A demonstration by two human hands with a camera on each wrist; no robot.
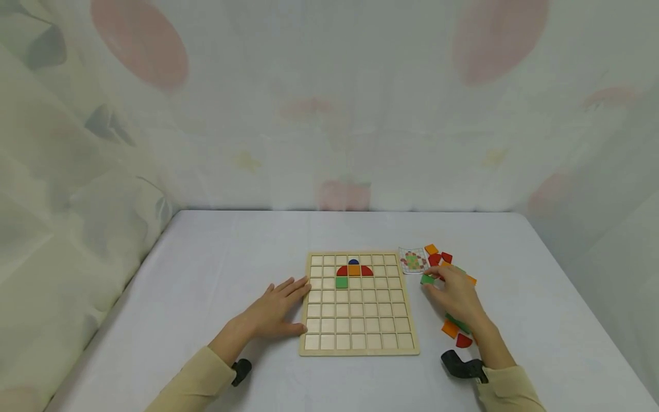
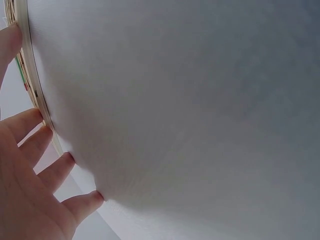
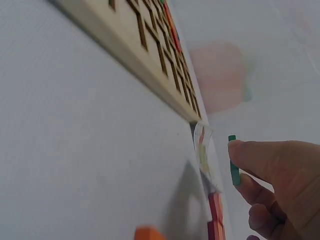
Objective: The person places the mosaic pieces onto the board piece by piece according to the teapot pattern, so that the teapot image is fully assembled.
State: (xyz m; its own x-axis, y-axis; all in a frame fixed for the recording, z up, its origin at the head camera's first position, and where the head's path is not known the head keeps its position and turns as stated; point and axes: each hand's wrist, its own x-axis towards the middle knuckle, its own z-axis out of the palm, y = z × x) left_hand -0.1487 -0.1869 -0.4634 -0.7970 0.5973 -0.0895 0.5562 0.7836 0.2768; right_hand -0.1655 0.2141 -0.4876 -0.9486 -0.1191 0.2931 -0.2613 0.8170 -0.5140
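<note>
A wooden grid board point(image 1: 360, 352) lies on the white table. In its upper rows sit a blue rounded piece point(image 1: 353, 261), an orange square point(image 1: 354, 270) flanked by two red quarter-circle pieces point(image 1: 366, 271), and a green square point(image 1: 341, 282). My left hand point(image 1: 275, 309) rests at the board's left edge, fingers spread, fingertips and thumb touching the rim. To the right of the board, my right hand point(image 1: 455, 294) pinches a green square tile point(image 3: 234, 170) between thumb and finger. The right wrist view shows that tile edge-on, held above the table.
A pattern card point(image 1: 413, 261) lies by the board's upper right corner. Loose tiles lie around the right hand: an orange one point(image 1: 431, 249) and red ones point(image 1: 435, 259) behind, another orange tile point(image 1: 450, 328) and a red piece point(image 1: 464, 341) in front. Curtains enclose the table.
</note>
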